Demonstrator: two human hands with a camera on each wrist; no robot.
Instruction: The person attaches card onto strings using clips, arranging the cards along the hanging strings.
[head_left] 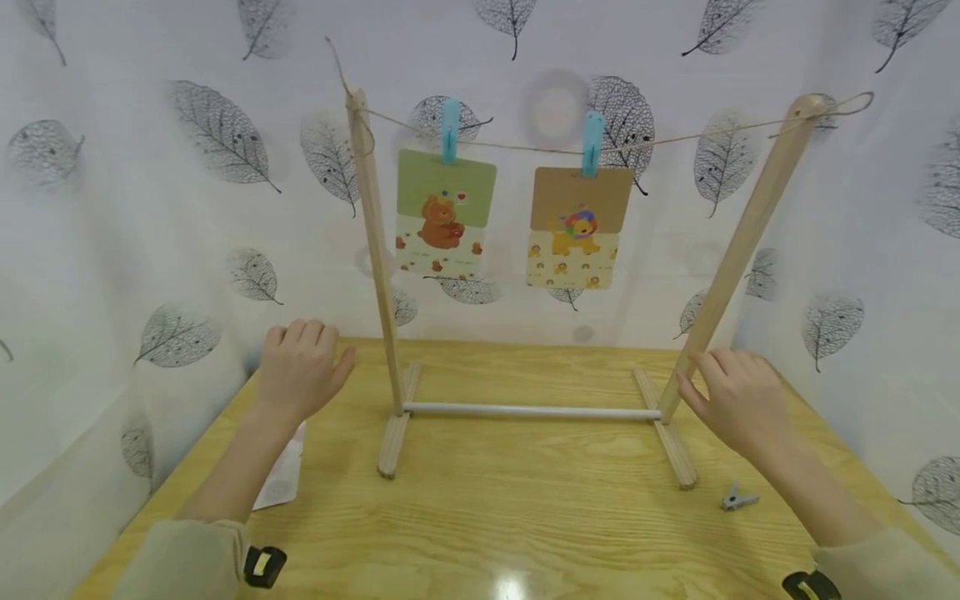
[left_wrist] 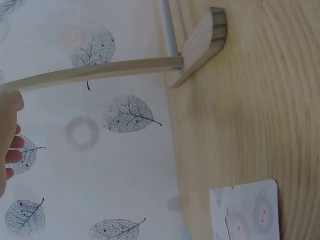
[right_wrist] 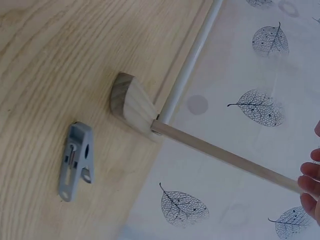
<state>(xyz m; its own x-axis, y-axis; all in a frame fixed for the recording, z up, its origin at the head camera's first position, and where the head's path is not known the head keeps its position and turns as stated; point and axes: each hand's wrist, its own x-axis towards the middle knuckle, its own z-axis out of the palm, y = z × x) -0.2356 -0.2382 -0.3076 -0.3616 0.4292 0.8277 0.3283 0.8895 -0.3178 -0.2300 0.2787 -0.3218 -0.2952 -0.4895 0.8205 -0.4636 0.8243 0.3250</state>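
Observation:
A wooden stand with two posts and a white crossbar stands on the table. From the string between the post tops, blue clothespins hold up a green bear card and a brown lion card. My left hand is raised just left of the left post, fingers loosely bent, holding nothing. On the other side, my right hand is beside the right post, its fingertips overlapping the post's edge in the head view, with nothing gripped. A grey clothespin lies below it.
A pale printed card or packet lies on the table under my left forearm. Each post has a wooden foot reaching toward me. Behind and at both sides hangs a white curtain with leaf prints.

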